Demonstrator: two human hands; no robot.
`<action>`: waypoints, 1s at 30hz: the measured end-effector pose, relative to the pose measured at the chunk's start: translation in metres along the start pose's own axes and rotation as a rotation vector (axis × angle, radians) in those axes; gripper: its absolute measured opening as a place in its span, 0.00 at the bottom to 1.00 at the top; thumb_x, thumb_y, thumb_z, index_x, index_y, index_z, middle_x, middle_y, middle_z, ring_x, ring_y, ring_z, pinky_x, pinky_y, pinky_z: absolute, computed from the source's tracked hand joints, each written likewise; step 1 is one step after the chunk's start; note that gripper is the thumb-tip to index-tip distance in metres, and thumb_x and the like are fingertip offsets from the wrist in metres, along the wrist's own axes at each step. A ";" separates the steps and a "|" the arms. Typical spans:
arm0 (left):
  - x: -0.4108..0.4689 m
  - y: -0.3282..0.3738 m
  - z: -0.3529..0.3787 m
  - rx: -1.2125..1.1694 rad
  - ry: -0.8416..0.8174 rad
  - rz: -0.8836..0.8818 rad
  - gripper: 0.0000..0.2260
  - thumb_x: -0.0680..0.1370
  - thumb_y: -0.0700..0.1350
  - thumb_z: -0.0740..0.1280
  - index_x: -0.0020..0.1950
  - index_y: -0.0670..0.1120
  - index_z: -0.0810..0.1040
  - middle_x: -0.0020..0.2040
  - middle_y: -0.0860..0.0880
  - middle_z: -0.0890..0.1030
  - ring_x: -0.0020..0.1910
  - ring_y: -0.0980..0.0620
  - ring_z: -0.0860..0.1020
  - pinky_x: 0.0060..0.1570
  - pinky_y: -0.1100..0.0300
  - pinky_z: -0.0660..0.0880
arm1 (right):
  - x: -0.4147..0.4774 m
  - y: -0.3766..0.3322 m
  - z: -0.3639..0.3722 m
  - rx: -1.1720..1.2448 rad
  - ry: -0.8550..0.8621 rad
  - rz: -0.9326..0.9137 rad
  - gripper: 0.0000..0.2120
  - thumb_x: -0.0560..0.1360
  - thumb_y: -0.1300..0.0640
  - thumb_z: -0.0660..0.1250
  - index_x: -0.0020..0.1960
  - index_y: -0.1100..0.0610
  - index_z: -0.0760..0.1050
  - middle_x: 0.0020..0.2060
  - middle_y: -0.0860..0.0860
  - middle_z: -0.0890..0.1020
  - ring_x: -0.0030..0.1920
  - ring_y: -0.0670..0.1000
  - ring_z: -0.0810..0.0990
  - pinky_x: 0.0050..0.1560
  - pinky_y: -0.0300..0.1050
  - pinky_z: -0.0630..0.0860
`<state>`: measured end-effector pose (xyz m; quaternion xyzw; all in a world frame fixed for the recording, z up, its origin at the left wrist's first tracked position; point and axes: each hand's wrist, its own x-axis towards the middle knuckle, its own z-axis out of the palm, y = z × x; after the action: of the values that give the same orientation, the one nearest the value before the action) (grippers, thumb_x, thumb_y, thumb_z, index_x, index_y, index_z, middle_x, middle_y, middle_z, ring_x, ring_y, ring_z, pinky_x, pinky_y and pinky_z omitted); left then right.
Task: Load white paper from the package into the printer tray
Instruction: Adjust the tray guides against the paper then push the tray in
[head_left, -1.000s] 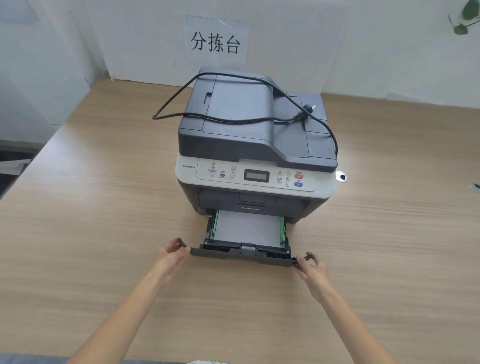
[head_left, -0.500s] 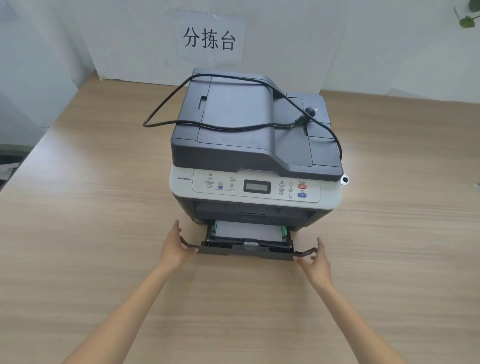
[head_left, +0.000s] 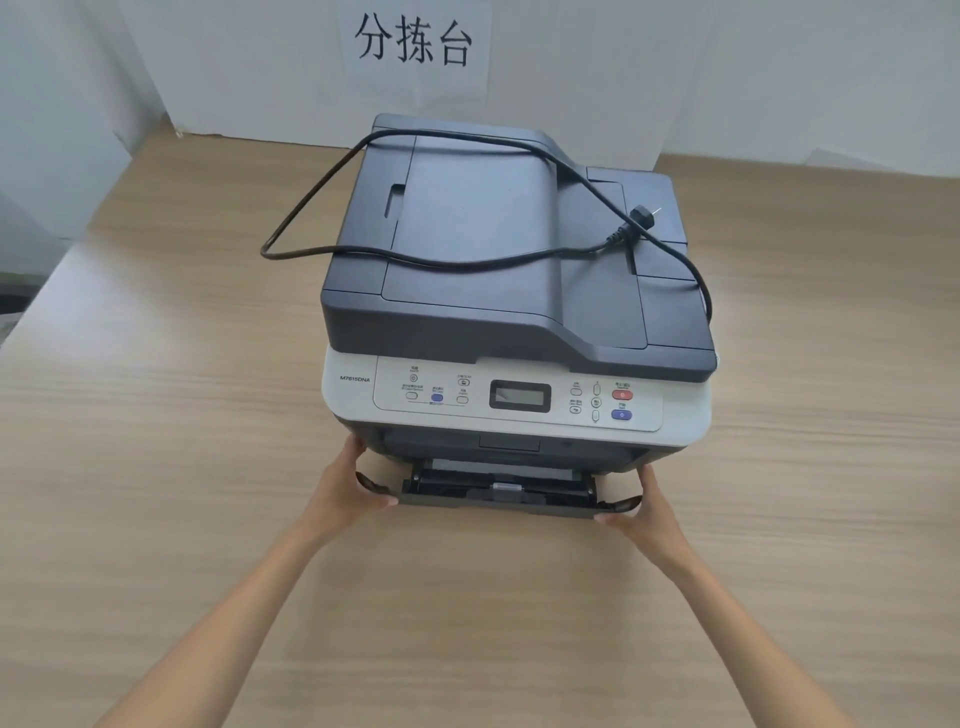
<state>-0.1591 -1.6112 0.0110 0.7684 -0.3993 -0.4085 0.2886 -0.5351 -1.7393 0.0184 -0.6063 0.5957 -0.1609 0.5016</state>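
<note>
A dark grey and white printer stands on the wooden table. Its black paper tray sticks out only a little from the bottom front. The white paper in the tray is hidden under the printer body. My left hand grips the tray's left front corner, thumb underneath. At the right front corner my right hand holds the tray in the same manner. No paper package is in view.
A black power cord with its plug lies loose on the printer lid. A paper sign with printed characters hangs on the white wall behind. The wooden table stretches left and right of the printer.
The tray has slid back into the printer, from well out with white paper showing to nearly in. Both hands moved forward with it, holding its front corners.
</note>
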 end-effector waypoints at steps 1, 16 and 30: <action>0.003 -0.001 0.000 -0.002 0.023 0.012 0.37 0.62 0.35 0.78 0.66 0.50 0.67 0.64 0.52 0.77 0.47 0.69 0.79 0.42 0.77 0.71 | 0.003 0.000 0.001 0.010 0.016 -0.003 0.42 0.64 0.68 0.75 0.70 0.47 0.60 0.65 0.44 0.73 0.65 0.51 0.70 0.59 0.44 0.67; 0.020 -0.010 0.006 0.059 0.200 -0.041 0.20 0.59 0.39 0.82 0.41 0.52 0.75 0.36 0.59 0.81 0.38 0.62 0.79 0.37 0.71 0.71 | 0.020 0.013 0.008 -0.022 0.175 0.029 0.27 0.64 0.66 0.78 0.57 0.52 0.70 0.48 0.38 0.80 0.48 0.39 0.79 0.51 0.34 0.71; 0.020 0.013 0.010 0.079 0.261 -0.106 0.13 0.64 0.42 0.79 0.32 0.52 0.75 0.34 0.55 0.80 0.40 0.54 0.81 0.34 0.68 0.69 | 0.035 0.000 0.005 -0.169 0.220 0.058 0.13 0.64 0.58 0.79 0.41 0.57 0.76 0.38 0.50 0.81 0.44 0.56 0.79 0.42 0.47 0.69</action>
<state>-0.1654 -1.6364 0.0079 0.8457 -0.3330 -0.3036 0.2859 -0.5225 -1.7681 0.0017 -0.6079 0.6757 -0.1610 0.3848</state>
